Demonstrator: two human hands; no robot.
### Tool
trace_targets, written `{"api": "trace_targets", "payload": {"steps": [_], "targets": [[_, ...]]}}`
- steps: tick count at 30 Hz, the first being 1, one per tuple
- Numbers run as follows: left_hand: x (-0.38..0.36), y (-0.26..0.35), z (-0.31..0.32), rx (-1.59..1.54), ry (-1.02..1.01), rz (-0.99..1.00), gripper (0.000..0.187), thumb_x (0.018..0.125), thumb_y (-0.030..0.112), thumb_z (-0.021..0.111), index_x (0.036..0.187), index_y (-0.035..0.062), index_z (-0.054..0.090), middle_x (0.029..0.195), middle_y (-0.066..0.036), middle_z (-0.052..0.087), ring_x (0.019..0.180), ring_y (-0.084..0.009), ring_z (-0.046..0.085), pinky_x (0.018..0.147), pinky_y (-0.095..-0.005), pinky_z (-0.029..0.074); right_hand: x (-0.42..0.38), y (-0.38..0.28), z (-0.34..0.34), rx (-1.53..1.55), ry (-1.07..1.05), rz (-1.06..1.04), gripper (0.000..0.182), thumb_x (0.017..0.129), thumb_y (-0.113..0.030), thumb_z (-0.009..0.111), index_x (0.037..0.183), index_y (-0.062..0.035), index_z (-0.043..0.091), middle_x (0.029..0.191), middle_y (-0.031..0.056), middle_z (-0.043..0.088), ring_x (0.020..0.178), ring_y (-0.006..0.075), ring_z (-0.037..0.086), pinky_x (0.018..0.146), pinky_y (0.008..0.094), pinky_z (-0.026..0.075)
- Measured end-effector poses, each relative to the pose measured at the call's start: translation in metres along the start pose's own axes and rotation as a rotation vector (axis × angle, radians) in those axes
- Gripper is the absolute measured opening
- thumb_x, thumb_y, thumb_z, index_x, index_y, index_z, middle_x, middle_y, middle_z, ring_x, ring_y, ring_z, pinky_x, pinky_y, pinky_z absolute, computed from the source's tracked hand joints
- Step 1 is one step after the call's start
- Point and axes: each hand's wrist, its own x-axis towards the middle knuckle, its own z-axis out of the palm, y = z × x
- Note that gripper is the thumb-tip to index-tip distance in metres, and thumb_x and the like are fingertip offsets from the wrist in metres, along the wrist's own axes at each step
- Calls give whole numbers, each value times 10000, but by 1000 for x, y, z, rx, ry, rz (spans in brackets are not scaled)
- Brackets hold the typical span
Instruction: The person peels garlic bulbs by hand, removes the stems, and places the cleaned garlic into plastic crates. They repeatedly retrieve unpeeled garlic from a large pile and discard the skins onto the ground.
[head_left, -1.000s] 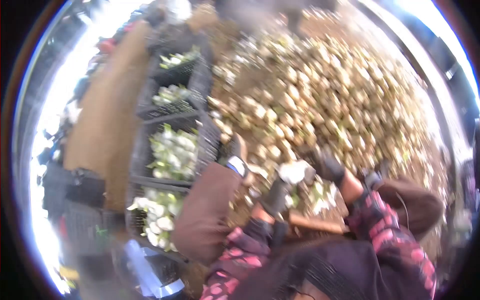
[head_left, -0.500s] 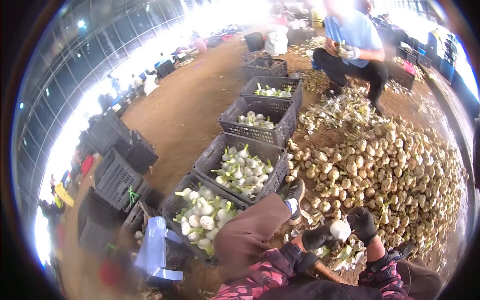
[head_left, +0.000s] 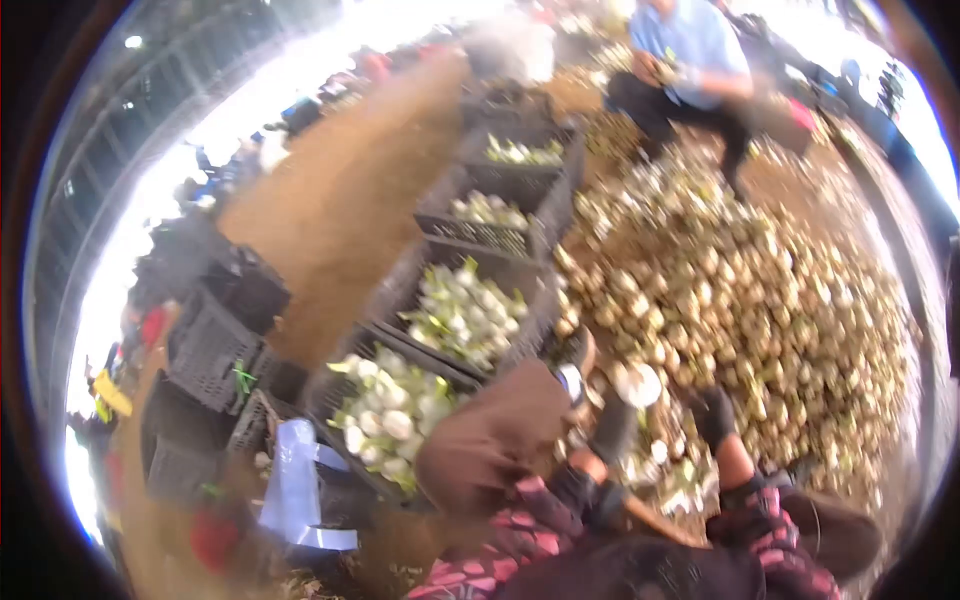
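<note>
"Looking smooth, white and round, that garlic bulb (head_left: 638, 384)?"
"Yes, fingers of the left hand (head_left: 612, 430) grip it by the pile's (head_left: 760, 330) near edge; right hand's (head_left: 714, 415) fingers, too blurred to tell."

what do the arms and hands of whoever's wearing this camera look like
The left hand and right hand wear dark, nearly black gloves, ending short of dark cuffs. The sleeves are dark with pink blotches.

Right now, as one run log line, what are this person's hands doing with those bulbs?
left hand: holding white bulb | right hand: apart from it, beside heap | crates: pale bulbs inside
</note>
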Motion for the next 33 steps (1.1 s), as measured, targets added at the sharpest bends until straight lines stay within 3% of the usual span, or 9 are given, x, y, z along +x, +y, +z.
{"api": "trace_targets", "payload": {"steps": [1,4,11,15,22,26,28,30,33], "targets": [[-3,41,-27,709,-302,44,402,826,3,444,1225,10,492,1152,-153,578,1010,-251,563,893,-350,452,10,-16,-9,-244,-174,6,309,798,-377,649,870,-80,693,829,157,669,775,343,634,701,408,495],[19,85,-23,-400,135,-319,272,910,72,466,1169,15,522,1096,-63,599,980,-154,567,847,-289,455,4,-57,-27,-193,-72,94,278,818,-363,619,818,-99,704,795,166,658,744,334,639,640,423,488],[20,64,-12,-552,37,-303,255,874,58,560,1126,54,527,1008,-72,642,872,-159,638,705,-273,529,12,-133,-32,1029,-205,237,563,856,-263,676,1288,-8,422,1169,71,544,1002,161,543,851,305,460],[7,42,-6,-123,-150,-253,406,808,71,625,1189,50,485,1045,-122,631,947,-250,619,793,-351,488,28,-136,-17,646,-456,-150,639,805,-279,730,1308,-16,438,1311,92,458,1150,186,488,957,331,421],[10,122,-26,17,60,-347,430,864,66,423,1290,17,397,1126,-238,575,918,-342,614,791,-391,487,41,-102,35,1604,-427,894,347,969,-289,421,1079,14,549,999,137,632,868,242,626,808,385,516],[14,146,-33,-517,136,-280,349,905,9,427,1253,1,449,855,-34,557,711,-83,520,642,-225,460,57,-144,42,1369,-441,632,300,948,-83,432,1234,-23,497,1005,93,631,820,203,626,761,324,531],[12,150,-38,-486,159,-313,320,921,46,433,1238,8,464,845,-27,561,688,-86,512,633,-230,454,70,-187,43,1148,-597,-337,602,925,-124,521,1450,-53,235,1393,71,378,1248,179,410,1062,297,319],[16,138,-45,-323,303,-425,250,926,89,426,1155,17,497,850,-33,564,677,-95,507,638,-238,445,106,-187,48,495,-471,-445,622,857,-37,603,1411,-43,322,1422,111,351,1252,190,401,1046,308,345],[37,134,-84,-668,547,-327,225,900,121,441,1085,23,525,840,-63,567,714,-122,522,647,-252,428,133,-118,95,855,-393,84,614,791,-112,702,1321,-4,411,1244,131,530,1043,203,534,907,310,434]]}}
